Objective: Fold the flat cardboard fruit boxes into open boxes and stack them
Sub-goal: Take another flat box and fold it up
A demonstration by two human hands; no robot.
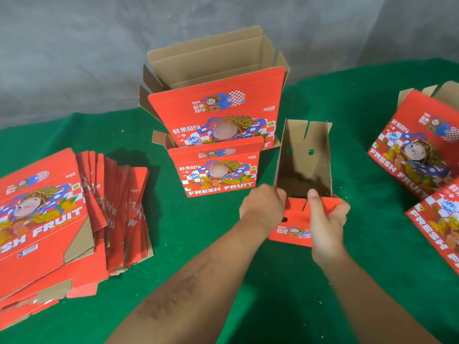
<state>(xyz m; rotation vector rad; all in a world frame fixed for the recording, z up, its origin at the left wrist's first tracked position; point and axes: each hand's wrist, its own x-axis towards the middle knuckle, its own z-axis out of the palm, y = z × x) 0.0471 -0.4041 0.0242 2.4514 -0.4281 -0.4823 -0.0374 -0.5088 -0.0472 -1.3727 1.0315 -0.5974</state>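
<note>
Both the left hand (264, 203) and right hand (327, 214) grip a half-opened box (304, 167) on the green cloth (273, 281), beside two stacked boxes (216, 125), with many flats (62, 214) left to fold.

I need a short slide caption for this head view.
Both hands fold a fruit box on green cloth.

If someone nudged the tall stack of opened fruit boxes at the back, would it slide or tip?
Probably tip. The stack of opened boxes stands tall on the green cloth and its top box flares wider than the lower one. Empty corrugated card looks light, so it should topple easily.
</note>
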